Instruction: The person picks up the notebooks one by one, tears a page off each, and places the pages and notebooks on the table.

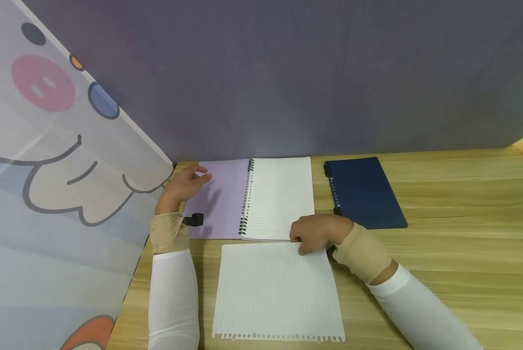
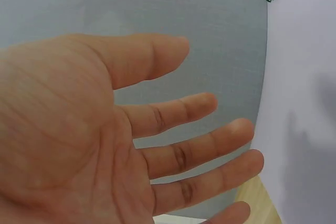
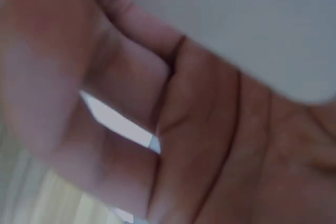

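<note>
A loose lined sheet with a torn, perforated edge lies at the table's front, that edge toward me. My right hand pinches its far right corner between thumb and curled fingers; the right wrist view is blurred and hides the fingertips. Beyond the sheet, a spiral notebook lies open, with a lined page on the right and a lilac cover on the left, joined by green coils. Over the lilac cover's left part hovers my left hand. Its fingers are spread and relaxed, palm empty.
To the right of the open notebook lies a closed navy notebook with black coils. A grey partition stands along the table's far edge. The left side is bounded by a panel with cartoon prints. Wooden tabletop extends to the right.
</note>
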Action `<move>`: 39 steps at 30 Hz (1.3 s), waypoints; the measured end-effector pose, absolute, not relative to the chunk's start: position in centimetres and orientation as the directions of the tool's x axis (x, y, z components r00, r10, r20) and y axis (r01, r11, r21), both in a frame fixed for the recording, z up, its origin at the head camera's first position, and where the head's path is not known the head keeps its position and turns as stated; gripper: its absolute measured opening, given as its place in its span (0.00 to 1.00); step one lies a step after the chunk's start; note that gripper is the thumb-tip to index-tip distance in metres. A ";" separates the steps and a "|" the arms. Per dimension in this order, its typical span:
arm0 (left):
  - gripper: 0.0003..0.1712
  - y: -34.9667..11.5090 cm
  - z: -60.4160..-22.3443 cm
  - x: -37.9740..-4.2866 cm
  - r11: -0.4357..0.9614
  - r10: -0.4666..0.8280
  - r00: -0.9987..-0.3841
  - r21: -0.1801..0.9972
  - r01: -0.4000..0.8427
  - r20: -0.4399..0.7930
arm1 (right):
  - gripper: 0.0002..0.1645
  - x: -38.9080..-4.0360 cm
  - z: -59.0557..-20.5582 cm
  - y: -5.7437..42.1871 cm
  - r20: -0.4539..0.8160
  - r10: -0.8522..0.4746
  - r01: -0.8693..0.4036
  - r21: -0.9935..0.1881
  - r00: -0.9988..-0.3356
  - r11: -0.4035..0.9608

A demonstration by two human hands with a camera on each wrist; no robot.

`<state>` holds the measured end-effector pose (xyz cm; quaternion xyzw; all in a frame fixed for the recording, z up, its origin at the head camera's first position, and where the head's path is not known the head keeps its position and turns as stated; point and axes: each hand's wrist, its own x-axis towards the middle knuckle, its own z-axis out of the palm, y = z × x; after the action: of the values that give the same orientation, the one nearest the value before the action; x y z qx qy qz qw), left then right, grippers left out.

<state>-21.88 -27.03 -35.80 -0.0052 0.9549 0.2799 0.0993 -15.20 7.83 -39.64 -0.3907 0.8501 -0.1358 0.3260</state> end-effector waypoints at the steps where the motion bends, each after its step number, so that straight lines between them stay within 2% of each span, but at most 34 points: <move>1: 0.32 -27.1 -35.9 -21.9 0.843 0.046 -0.979 0.533 -0.069 -0.200 | 0.19 -15.1 -39.6 7.7 -0.459 -0.736 -0.572 -0.464 -0.497 0.676; 9: 0.30 -27.4 -36.4 -21.9 0.843 0.028 -0.973 0.529 -0.101 -0.231 | 0.19 -14.8 -39.3 7.7 -0.470 -0.668 -0.563 -0.363 -0.578 0.743; 23: 0.30 -27.6 -36.6 -22.1 0.846 0.025 -0.964 0.519 -0.120 -0.264 | 0.16 -14.9 -39.0 7.9 -0.447 -0.685 -0.519 -0.448 -0.575 0.728; 30: 0.29 -27.5 -36.7 -22.2 0.846 0.033 -0.963 0.521 -0.115 -0.267 | 0.11 -15.0 -37.8 9.4 -0.519 -0.623 -0.394 -0.490 -0.585 0.778; 34: 0.28 -27.6 -36.8 -22.3 0.846 0.036 -0.963 0.521 -0.112 -0.265 | 0.12 -15.5 -37.2 10.4 -0.487 -0.650 -0.428 -0.496 -0.583 0.755; 39: 0.31 -27.9 -36.8 -22.2 0.852 0.029 -0.964 0.512 -0.114 -0.263 | 0.07 -16.1 -37.2 10.8 -0.398 -0.661 -0.441 -0.516 -0.635 0.735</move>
<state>-22.18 -27.91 -36.82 -0.0223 0.9532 0.2715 0.1316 -16.12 10.75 -37.23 -0.3117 0.8844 -0.1886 0.2918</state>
